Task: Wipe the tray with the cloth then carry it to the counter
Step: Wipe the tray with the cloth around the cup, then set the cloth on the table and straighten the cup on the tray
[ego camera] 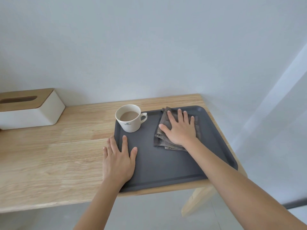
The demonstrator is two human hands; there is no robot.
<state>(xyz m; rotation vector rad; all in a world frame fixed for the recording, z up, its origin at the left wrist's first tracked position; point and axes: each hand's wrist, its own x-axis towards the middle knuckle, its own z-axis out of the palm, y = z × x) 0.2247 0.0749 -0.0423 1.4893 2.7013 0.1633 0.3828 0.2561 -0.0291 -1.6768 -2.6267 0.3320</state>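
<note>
A dark grey tray lies at the right end of a light wooden table. A folded grey-brown cloth rests on the tray's far right part. My right hand presses flat on the cloth, fingers spread. My left hand lies flat over the tray's left rim, palm down, fingers apart, holding nothing. A white cup with milky brown drink stands in the tray's far left corner, handle to the right.
A white tissue box with a wooden lid stands at the table's far left against the pale wall. The table's right edge and front edge run close to the tray. A wooden table leg shows below, over a grey floor.
</note>
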